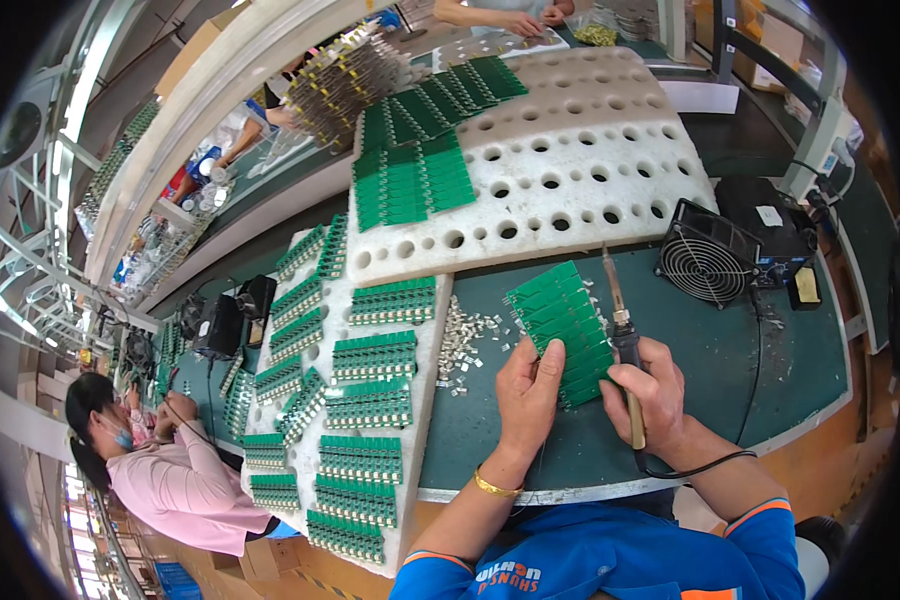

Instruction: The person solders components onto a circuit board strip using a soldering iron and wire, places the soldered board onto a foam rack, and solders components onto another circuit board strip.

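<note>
the green board panel (568, 335) is just right of the frame's centre; your left hand (530, 395) is clamped on its lower left edge, thumb across the face, probably to steady it. your right hand (655, 390) is closed around the soldering iron (627, 350), tip toward the frame's top, which seems to keep the metal end clear of your fingers. loose white parts (460, 340) lie left of the panel, handily near. at lower left, boards with white parts (370, 405) sit in rows on a foam slab (427, 345), likely to keep them apart; flat green panels (415, 180) overlap on perforated foam (580, 200), upper centre.
</note>
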{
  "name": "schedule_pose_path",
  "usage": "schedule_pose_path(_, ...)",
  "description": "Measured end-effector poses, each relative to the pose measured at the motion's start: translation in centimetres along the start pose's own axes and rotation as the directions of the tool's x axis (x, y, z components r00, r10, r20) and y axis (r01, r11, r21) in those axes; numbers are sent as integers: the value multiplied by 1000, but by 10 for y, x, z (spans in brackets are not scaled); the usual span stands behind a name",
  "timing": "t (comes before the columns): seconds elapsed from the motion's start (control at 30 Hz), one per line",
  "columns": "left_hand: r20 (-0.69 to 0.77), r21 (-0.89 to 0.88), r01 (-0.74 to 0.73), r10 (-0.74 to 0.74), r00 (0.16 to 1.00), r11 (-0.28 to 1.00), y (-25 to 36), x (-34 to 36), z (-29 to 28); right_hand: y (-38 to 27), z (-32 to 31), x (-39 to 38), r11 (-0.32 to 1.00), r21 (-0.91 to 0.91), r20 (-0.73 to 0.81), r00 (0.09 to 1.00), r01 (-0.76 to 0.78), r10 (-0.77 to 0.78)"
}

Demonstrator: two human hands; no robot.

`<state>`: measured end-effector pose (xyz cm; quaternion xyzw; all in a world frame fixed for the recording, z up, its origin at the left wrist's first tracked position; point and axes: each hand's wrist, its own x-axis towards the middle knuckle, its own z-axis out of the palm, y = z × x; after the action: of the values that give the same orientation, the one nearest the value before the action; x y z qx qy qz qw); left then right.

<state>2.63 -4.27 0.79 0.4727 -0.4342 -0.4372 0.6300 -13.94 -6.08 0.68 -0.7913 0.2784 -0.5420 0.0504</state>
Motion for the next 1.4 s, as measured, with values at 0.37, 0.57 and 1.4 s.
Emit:
schedule_pose_path(0.37, -11, 772, -563, 891, 453, 296, 48, -12, -22, -2, -9, 1, 997, 66, -160, 986, 51, -40)
schedule_pose_path(0.57, 405, 786, -618, 741, 537, 18, 74, -13, -36, -3, -10, 3, 995, 84, -136, 990, 55, -44)
schedule_pose_path(1.4, -268, 193, 243, -187, 945, 951, 109, 305, -34, -4, -18, -1, 957, 290, -58, 998, 11, 6)
